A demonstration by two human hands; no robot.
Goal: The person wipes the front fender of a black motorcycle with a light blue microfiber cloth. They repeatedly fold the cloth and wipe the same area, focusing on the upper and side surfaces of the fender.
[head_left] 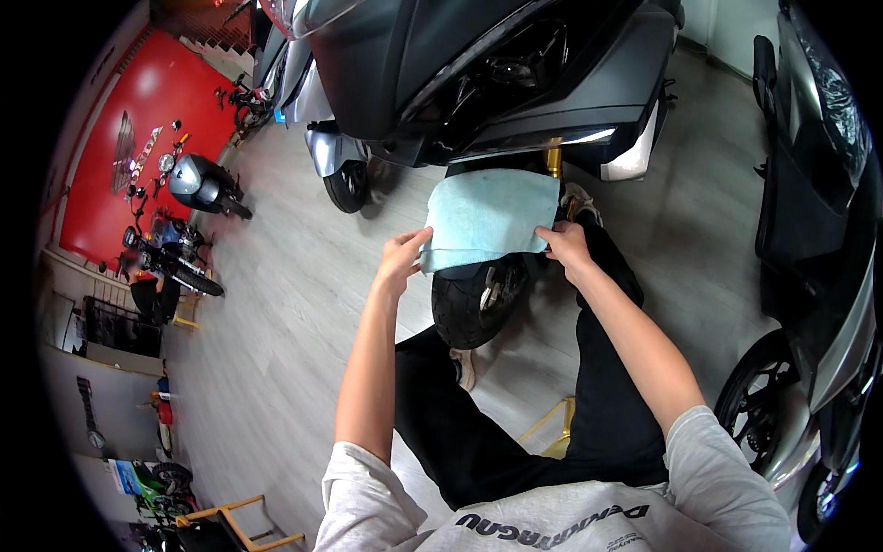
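A light blue cloth [492, 216] is spread out between my two hands, in front of a dark scooter's nose [515, 78]. My left hand [402, 255] pinches its lower left corner. My right hand [566, 244] grips the lower right edge between thumb and fingers. Below the cloth shows the scooter's front wheel [478, 299], standing between my legs. The cloth hides the upper part of that wheel and its fender. A gold fork tube [554, 161] shows just above the cloth's right end.
Another scooter [809, 202] stands close on my right. A silver-fendered front wheel [342, 170] is to the left of the nose. Farther left, several motorcycles [198, 184] stand by a red wall [152, 101]. A wooden-framed chair [239, 524] is at lower left. Grey plank flooring [285, 322] lies between.
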